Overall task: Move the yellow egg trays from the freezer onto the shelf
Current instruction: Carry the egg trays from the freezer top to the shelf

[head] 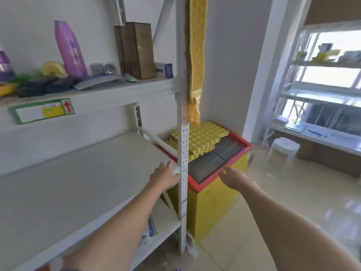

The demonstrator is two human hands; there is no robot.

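Observation:
Yellow egg trays (203,137) lie stacked on the far part of the lid of a yellow freezer (214,200) with a red rim, partly hidden behind the shelf's white upright post (183,173). More yellow trays (196,61) stand on edge against the wall above them. The white middle shelf (82,180) lies to the left of the freezer. My left hand (166,177) reaches out over the shelf's right end, next to the post, fingers apart, holding nothing. My right hand (234,177) hovers over the freezer's near edge, also with nothing in it.
The upper shelf carries a purple bottle (70,49), brown boxes (136,49), a yellow sponge (53,69) and small items. A white stool (283,149) and a second shelf unit (322,90) stand by the window at the right. The floor is glossy tile.

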